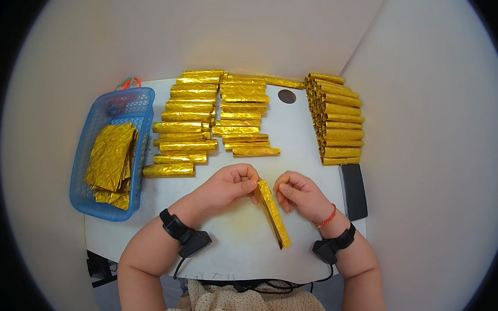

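Note:
My left hand pinches the upper end of a folded strip of gold foil paper between thumb and fingers. The strip slants down toward me over the white table, its long edge showing a fold. Just right of its top end, my right hand is curled with thumb against the fingers; whether anything small is between them I cannot make out. Beyond my hands lie two columns of rolled gold foil paper, side by side.
A blue plastic basket at the left holds a stack of flat gold sheets. Stacked gold rolls stand at the right, with a dark rectangular case in front. A round dark hole is at the back. Cables run along the near edge.

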### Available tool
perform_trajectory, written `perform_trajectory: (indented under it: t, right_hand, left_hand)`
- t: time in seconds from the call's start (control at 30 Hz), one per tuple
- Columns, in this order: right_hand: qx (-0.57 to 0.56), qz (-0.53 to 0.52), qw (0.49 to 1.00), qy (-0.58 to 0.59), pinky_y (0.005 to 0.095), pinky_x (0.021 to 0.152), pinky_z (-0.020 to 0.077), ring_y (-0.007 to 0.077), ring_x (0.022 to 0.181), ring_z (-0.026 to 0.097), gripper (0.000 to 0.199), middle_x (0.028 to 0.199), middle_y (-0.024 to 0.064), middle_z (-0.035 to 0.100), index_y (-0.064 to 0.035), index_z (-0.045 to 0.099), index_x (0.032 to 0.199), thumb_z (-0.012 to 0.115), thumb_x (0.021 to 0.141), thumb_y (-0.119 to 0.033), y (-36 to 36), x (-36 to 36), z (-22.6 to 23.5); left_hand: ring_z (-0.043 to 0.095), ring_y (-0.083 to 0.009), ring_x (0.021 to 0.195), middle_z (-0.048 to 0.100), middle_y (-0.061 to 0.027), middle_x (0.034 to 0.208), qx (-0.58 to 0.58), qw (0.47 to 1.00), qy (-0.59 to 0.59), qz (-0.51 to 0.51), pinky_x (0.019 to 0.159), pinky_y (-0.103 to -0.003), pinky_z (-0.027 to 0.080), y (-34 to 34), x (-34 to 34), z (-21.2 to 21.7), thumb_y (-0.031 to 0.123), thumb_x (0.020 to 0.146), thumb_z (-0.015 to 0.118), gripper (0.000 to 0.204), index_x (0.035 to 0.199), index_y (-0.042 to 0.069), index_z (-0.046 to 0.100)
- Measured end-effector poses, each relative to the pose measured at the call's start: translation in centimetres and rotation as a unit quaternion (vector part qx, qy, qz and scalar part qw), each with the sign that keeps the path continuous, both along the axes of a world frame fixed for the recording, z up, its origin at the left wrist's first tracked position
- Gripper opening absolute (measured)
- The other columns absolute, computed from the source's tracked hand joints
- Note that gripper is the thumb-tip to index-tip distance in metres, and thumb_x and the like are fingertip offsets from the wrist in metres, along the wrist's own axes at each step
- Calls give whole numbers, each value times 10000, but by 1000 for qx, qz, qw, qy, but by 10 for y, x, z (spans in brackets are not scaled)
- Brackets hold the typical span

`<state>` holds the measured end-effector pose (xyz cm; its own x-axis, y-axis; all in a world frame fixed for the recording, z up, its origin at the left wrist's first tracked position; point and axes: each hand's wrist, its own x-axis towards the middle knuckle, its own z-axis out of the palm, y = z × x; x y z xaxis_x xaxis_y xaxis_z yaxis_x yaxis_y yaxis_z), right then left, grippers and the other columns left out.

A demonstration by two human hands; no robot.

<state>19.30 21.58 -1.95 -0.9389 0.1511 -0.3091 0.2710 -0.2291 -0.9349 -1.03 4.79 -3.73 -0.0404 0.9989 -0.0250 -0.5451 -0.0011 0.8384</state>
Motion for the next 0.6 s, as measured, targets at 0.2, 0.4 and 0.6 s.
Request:
perform_trajectory:
  t: [0.2,0.4,0.6]
  right_hand:
    - [-2,-51,992,112,190,641,434,29,732,536,148,865,-35,589,-66,620,1198,621,1074,-148,-11,-4,0]
    - [47,-24,986,160,209,778,487,30,832,553,123,940,-30,604,-47,600,1179,615,1067,-95,-20,-7,-4]
    - [27,-19,986,162,214,793,488,34,841,553,83,941,-29,598,-50,588,1135,613,1060,-74,-16,-5,-8]
  left_hand:
    - [689,-152,924,691,-58,1046,-12,997,51,-58,881,-302,553,2,1,-4,160,1058,648,127,1035,51,587]
    - [692,-127,931,688,-38,1015,-33,993,88,-65,874,-287,556,1,5,-1,176,1060,652,142,1024,54,588]
    - [697,-142,943,682,-41,1003,-30,994,82,-60,884,-296,557,1,7,-1,188,1064,648,156,1016,60,572]
